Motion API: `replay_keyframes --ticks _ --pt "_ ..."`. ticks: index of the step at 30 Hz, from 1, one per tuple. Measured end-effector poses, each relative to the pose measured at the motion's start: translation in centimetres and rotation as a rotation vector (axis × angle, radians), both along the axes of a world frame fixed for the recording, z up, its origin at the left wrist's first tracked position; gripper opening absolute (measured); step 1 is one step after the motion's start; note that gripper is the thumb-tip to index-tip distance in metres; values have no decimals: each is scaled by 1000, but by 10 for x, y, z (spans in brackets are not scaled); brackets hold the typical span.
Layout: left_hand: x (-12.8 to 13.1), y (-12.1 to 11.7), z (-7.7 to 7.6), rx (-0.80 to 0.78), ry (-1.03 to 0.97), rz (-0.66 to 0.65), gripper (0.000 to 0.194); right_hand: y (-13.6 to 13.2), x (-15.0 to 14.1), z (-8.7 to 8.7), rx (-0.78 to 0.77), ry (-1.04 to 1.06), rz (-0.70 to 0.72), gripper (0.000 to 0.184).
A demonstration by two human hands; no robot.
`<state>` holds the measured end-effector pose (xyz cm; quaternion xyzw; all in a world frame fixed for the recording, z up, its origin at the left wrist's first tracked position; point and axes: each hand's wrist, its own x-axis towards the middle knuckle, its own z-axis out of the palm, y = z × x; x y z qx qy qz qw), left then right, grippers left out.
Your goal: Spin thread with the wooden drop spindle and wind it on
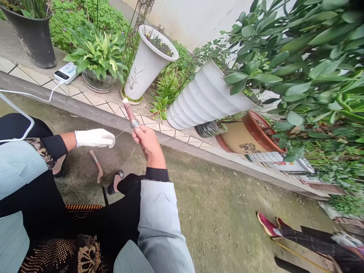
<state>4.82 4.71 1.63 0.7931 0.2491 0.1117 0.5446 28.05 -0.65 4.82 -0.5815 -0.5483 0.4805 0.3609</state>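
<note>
In the head view, my bare right hand [148,142] is closed around a wooden stick [129,110] that points up and away from me. Silvery wire [134,124] is wound in a coil round the stick, just above my thumb and fingers. A thin strand runs from the coil to my left hand [96,138], which wears a white glove. The gloved fingers are curled together at the strand's end. On the ground below my left hand lies a second stick [97,165], apart from both hands.
A tiled ledge [88,99] with potted plants runs across ahead. On it stand a white vase-shaped pot [146,66], a ribbed white pot [204,96] and a power bank [67,72] with a white cable. Another person's red shoe [266,225] is at the lower right.
</note>
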Motion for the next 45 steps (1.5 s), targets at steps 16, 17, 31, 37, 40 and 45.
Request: replay_keyframes --ticks 16,17,31,37,40,45 --pt "-10 21 -10 -8 60 -44 27 -10 -14 11 -299 -65 803 27" --pt "-10 21 -13 -31 55 -45 27 -11 -10 13 -278 -55 772 28" --pt "1 -6 -9 -238 39 -284 28 -2 -5 -2 -139 -518 29 25" --pt "-3 -3 0 -18 70 -303 28 0 -17 -13 -390 -963 350 21" --pt "-7 5 3 9 52 -196 27 -5 -27 -16 -468 -737 675 18" --pt "-10 14 -3 -95 -4 -39 28 -13 -26 4 -344 -206 829 21"
